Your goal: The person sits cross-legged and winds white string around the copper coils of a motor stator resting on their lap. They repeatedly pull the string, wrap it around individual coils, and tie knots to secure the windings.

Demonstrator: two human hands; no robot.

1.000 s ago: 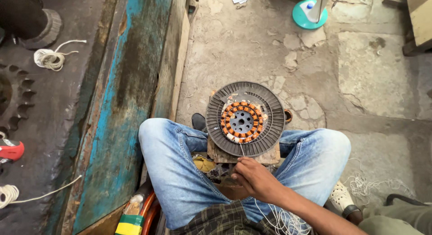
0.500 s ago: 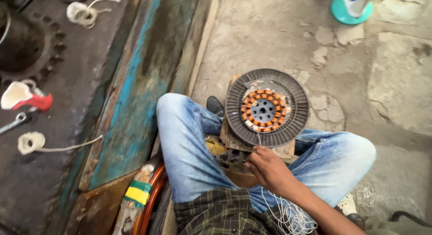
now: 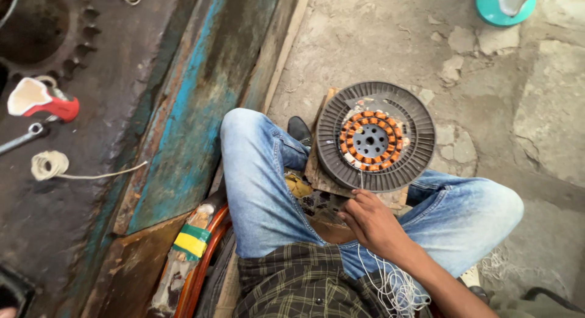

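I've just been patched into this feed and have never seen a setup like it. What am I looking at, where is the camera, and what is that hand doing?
No machine here: a person sits cross-legged on a stone floor, and the camera on their head looks down at their lap. Only the right hand shows; the left is out of view. Its fingers pinch a thin thread at the rim of a round grey motor disc with copper-orange coils, resting on a wooden block between the knees. On the dark bench to the left lie a spanner, a string coil and a red-and-white tool.
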